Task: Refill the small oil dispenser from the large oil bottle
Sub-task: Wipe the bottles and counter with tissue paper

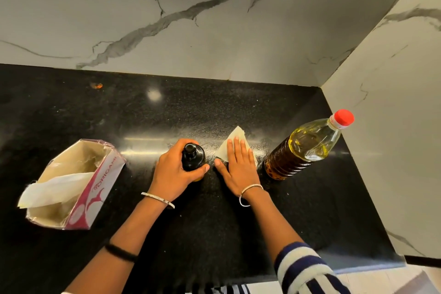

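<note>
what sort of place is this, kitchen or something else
Most likely a home kitchen: a black stone countertop set into a corner of marble-look walls, a large oil bottle standing on it, and a small oil dispenser gripped by the left hand.

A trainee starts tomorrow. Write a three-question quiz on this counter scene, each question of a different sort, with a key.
1. Which hand grips the small oil dispenser?
2. True or false: the large oil bottle has its red cap off.
3. The right hand lies flat on: A) the large oil bottle; B) a tissue; C) the small oil dispenser.
Key: 1. the left hand; 2. false, the cap is on; 3. B.
</note>
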